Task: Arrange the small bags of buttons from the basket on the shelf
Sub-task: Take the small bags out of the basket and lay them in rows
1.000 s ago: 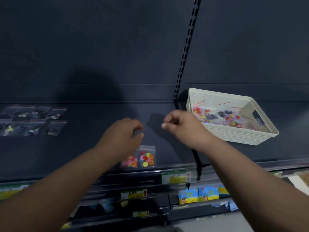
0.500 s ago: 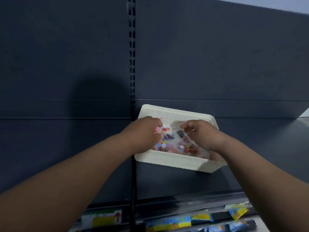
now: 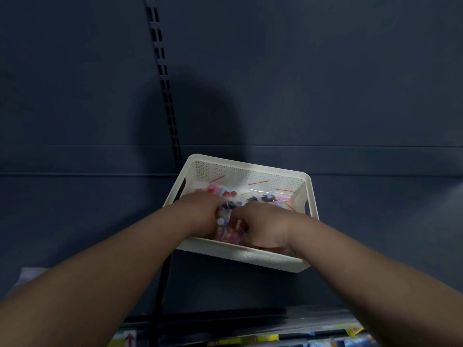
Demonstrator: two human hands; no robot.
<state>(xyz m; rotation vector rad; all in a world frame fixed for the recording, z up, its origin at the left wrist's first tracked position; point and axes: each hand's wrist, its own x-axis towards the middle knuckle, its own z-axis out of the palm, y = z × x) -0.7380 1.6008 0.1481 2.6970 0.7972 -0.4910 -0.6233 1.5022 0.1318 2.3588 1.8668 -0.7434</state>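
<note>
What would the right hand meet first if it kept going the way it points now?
Probably the small bags of buttons lying between it and the left hand inside the basket; the right hand points left toward them. Depth is unclear.

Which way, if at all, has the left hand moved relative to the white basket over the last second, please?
Yes. The left hand moved rightward, from outside the white basket's left side into it.

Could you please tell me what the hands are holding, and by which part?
The left hand and right hand seem to pinch one bag of buttons between them, at its opposite edges, inside the basket; blur hides the exact grip.
</note>
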